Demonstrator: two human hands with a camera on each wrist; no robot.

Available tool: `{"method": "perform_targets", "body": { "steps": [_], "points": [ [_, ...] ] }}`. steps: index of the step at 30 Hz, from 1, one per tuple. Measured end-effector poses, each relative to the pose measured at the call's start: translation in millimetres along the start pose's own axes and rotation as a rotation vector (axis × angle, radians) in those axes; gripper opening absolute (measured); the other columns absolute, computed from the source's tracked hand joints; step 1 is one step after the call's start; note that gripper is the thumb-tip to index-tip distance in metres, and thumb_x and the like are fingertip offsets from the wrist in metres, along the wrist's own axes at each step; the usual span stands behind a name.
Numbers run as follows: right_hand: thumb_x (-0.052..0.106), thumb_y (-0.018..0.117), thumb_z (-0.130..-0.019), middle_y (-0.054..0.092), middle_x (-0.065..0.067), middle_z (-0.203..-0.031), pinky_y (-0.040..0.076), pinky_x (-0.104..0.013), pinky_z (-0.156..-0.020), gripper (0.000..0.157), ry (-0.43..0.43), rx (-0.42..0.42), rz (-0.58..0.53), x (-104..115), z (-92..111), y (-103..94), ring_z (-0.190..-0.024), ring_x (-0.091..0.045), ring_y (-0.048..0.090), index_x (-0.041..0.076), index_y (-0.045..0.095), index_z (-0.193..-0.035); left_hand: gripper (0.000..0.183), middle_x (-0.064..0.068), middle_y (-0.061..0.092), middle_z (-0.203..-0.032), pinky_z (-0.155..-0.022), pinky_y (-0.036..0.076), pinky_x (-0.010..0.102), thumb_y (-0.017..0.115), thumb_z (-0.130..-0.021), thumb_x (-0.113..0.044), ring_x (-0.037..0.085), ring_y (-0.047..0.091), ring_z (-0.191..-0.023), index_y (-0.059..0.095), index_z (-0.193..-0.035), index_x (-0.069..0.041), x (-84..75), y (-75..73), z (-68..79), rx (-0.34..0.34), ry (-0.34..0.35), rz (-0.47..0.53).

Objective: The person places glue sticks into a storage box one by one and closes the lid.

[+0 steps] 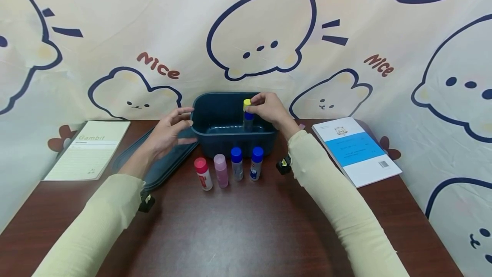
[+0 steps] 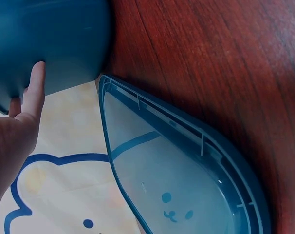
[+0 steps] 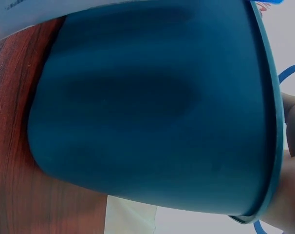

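A dark blue bin (image 1: 238, 144) stands at the back of the table. Inside its right half, my right hand (image 1: 270, 108) pinches a yellow-capped glue stick (image 1: 247, 103) between thumb and finger. Just below that cap shows a blue-capped glue stick (image 1: 249, 116), its lower end hidden by the front wall. My left hand (image 1: 167, 131) touches the bin's left end with fingers extended; in the left wrist view the thumb (image 2: 36, 87) lies against the outer wall. Before the bin stand a red-capped bottle (image 1: 203, 174), a pink stick (image 1: 221, 171) and two blue-capped glue sticks (image 1: 237, 165).
The bin's blue lid (image 2: 186, 170) lies left of the bin, partly under my left arm. A pale notebook (image 1: 86, 151) is at the far left, and a blue and white book (image 1: 353, 148) at the right. A patterned cloth (image 1: 246, 33) hangs behind the table.
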State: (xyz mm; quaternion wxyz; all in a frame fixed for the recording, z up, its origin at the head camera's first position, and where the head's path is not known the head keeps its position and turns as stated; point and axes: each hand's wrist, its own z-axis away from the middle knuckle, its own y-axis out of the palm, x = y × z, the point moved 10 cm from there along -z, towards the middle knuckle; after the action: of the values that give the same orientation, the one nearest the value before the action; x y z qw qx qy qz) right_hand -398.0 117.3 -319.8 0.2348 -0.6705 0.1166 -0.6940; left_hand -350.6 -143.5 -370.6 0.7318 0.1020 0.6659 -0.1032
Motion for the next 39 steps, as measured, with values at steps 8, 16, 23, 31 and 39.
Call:
{"method": "perform_targets", "body": {
  "steps": [8, 16, 23, 31, 39],
  "points": [
    [0.017, 0.07, -0.097, 0.061, -0.015, -0.125, 0.05, -0.038, -0.102, 0.034, -0.026, -0.012, 0.004, 5.2, 4.1, -4.8, -0.112, -0.03, 0.056, -0.001, 0.061, -0.125, 0.051, 0.016, 0.02, -0.162, -0.097, 0.05, 0.056, 0.048, -0.108, -0.016, 0.039, 0.027, -0.143, 0.032, -0.155, -0.012, -0.4, 0.7, 0.6, 0.004, 0.0, -0.002],
    [0.016, 0.07, -0.097, 0.06, -0.017, -0.129, 0.049, -0.039, -0.103, 0.042, -0.088, 0.0, -0.019, 11.0, 10.6, -11.1, -0.115, -0.03, 0.057, -0.002, 0.057, -0.133, 0.051, 0.016, 0.019, -0.163, -0.096, 0.051, 0.055, 0.047, -0.108, -0.015, 0.039, 0.026, -0.144, 0.031, -0.156, -0.012, 1.1, 1.2, 0.1, 0.009, -0.002, -0.002],
    [0.017, 0.071, -0.096, 0.06, -0.019, -0.133, 0.05, -0.041, -0.104, 0.044, -0.141, -0.027, -0.053, 18.9, 19.2, -21.6, -0.117, -0.03, 0.058, -0.001, 0.058, -0.134, 0.051, 0.016, 0.019, -0.163, -0.098, 0.049, 0.057, 0.047, -0.108, -0.016, 0.039, 0.025, -0.144, 0.031, -0.156, -0.012, -0.1, 1.1, 1.1, 0.005, -0.004, -0.001],
    [0.017, 0.071, -0.096, 0.061, -0.019, -0.132, 0.051, -0.04, -0.103, 0.043, -0.198, -0.019, -0.058, 25.1, 28.3, -25.3, -0.116, -0.028, 0.06, 0.0, 0.059, -0.133, 0.051, 0.016, 0.019, -0.163, -0.098, 0.049, 0.057, 0.047, -0.108, -0.015, 0.038, 0.025, -0.145, 0.031, -0.156, -0.012, -0.7, 0.2, 0.7, 0.003, -0.001, -0.002],
    [0.016, 0.071, -0.096, 0.06, -0.021, -0.132, 0.052, -0.039, -0.102, 0.039, -0.237, 0.014, -0.093, 26.2, 39.8, -24.3, -0.115, -0.029, 0.06, 0.0, 0.06, -0.13, 0.051, 0.015, 0.018, -0.163, -0.097, 0.05, 0.056, 0.047, -0.108, -0.015, 0.039, 0.024, -0.145, 0.031, -0.156, -0.012, 1.0, 0.8, -0.7, 0.003, -0.005, -0.005]
  ]
}}
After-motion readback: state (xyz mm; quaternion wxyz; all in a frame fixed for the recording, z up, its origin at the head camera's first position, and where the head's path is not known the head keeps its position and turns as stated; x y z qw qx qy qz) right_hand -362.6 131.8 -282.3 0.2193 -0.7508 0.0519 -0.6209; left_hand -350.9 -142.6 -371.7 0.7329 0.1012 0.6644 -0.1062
